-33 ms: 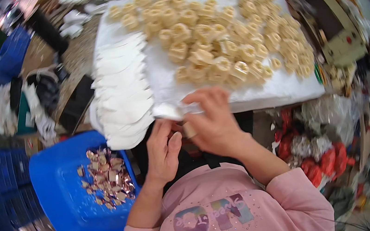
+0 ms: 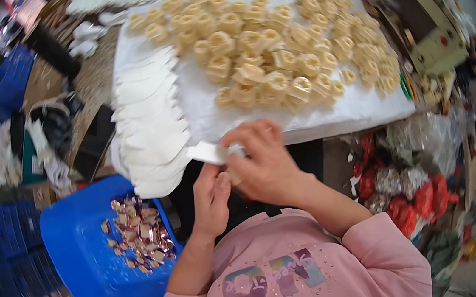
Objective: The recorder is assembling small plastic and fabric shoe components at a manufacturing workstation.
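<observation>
My two hands meet just off the near edge of the white-covered table. In my left hand (image 2: 210,200), closed thumb to fingers, is one end of a small white strip (image 2: 205,151), perhaps fabric or thin foam. My right hand (image 2: 267,165) bends over it from the right, its fingers curled on the strip and slightly blurred. A bit of beige (image 2: 234,176) shows between the hands, mostly hidden by the fingers. Close by on the left lies a long overlapping row of white pieces (image 2: 150,124). Beyond the hands, many beige ring-shaped pieces (image 2: 272,87) are heaped on the white cover (image 2: 204,123).
At my left stands a blue tub (image 2: 78,259) holding small shiny copper-coloured pieces (image 2: 141,233). A dark flat object (image 2: 94,143) lies beside the white row. Red and clear plastic bags (image 2: 422,202) sit low on the right, below a beige machine (image 2: 436,53).
The white strip has swung left and now shows longer beyond my left fingertips. My right hand has shifted slightly left. The whole view has moved a little.
</observation>
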A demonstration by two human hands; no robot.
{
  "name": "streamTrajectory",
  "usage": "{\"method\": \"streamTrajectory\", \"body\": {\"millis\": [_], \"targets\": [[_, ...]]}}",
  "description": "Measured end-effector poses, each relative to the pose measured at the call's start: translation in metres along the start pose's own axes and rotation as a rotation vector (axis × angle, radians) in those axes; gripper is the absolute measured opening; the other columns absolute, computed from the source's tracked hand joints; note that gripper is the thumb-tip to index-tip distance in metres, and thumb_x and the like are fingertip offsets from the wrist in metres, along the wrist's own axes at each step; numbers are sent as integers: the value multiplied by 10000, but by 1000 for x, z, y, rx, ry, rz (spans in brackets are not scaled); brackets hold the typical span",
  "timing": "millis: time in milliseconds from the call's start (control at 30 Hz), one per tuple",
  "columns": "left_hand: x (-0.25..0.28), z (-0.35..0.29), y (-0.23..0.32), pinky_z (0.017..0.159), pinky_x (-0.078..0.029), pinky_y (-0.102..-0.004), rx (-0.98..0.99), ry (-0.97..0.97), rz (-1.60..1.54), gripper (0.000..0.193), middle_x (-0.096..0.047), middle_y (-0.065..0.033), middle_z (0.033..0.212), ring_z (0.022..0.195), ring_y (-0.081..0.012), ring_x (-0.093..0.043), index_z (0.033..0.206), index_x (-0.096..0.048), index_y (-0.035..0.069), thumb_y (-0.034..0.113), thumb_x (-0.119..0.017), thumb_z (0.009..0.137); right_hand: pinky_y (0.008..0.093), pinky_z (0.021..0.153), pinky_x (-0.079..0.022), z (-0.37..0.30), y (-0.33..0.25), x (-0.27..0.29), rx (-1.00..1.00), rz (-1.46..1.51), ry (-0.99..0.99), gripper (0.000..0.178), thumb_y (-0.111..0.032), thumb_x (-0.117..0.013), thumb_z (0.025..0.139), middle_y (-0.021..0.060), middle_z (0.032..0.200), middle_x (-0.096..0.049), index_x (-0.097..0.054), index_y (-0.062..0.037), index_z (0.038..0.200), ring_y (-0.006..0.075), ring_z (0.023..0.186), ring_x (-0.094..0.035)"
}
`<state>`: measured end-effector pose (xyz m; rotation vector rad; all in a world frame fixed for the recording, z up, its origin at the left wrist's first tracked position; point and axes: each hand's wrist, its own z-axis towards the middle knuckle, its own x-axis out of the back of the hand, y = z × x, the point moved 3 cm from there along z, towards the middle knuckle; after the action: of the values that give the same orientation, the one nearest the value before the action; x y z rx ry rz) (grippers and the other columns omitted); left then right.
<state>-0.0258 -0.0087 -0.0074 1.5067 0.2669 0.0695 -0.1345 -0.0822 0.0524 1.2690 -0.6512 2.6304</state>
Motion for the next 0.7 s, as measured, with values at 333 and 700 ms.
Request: {"method": "streamTrajectory", "body": {"millis": [333, 700], "targets": [[-41, 35, -26, 553, -470, -259, 172, -63, -616, 434, -583, -158, 984, 741, -170, -585, 1313, -365, -42, 238, -332, 984, 435, 860, -370, -58, 76, 28, -242, 82, 306, 344, -117, -712, 637, 93, 1088, -530, -576, -78, 950, 307, 1009, -479], [-57, 60, -16, 735, -550, -341, 313, -90, -812, 451, -447, -253, 1288, 1017, -319, -580, 1368, -287, -11, 214, -311, 979, 432, 850, -262, -62, 148, 54, -247, -447, 211, 357, -46, -607, 649, -4, 1079, -569, -599, -118, 999, 202, 972, -490]]}}
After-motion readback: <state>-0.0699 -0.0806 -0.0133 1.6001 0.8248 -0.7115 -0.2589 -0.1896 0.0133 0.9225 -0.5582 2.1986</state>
